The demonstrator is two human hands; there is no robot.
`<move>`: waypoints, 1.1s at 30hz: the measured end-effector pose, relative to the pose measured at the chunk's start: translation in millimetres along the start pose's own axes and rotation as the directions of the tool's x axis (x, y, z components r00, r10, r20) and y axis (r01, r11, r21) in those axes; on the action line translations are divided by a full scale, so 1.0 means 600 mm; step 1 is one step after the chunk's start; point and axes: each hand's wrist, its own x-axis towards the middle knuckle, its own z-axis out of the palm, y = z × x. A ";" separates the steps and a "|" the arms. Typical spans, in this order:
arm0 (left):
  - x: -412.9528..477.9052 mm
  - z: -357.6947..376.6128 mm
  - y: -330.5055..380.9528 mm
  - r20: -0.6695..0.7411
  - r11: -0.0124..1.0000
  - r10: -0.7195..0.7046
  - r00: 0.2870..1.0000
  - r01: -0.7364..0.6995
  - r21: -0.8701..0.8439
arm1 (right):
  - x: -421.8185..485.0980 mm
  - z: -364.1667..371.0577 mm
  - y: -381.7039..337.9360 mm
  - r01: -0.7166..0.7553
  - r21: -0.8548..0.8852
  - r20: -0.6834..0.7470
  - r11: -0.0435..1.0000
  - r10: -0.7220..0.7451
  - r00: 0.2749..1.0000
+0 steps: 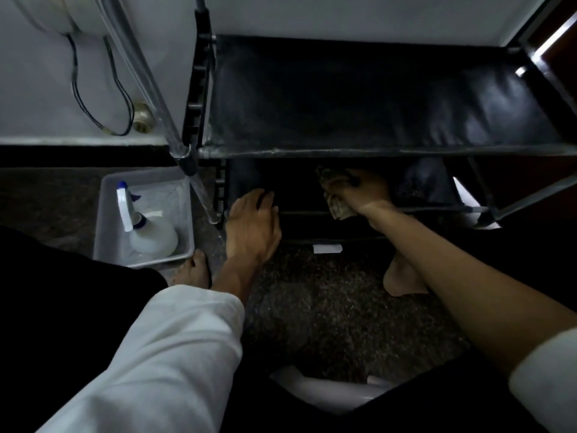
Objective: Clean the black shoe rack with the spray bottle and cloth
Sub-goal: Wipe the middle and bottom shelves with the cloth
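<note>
The right grip (pixel 359 195) is clenched round the bunched cloth (pixel 335 209) and sits on the lower shelf (pixel 421 189) of the black shoe rack (pixel 374 98), directly beneath its top shelf; flatten the cloth under the palm and draw it in overlapping strokes from the back toward the front rail (pixel 312 214), since the recess beyond this grip is dark and missed strips would be hard to spot. To its left, the left grip (pixel 253 223) rests palm-down on that rail with loose fingers, holding nothing; use it to steady the frame. The spray bottle (pixel 150 232) stands further left, in the grey tray (pixel 106 214) on the floor, within reach for re-wetting
</note>
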 end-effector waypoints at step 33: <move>0.011 -0.002 -0.022 0.119 0.967 -0.254 0.960 0.256 0.006 | 0.049 0.159 -0.067 0.368 -0.280 0.069 0.887 -0.364 0.929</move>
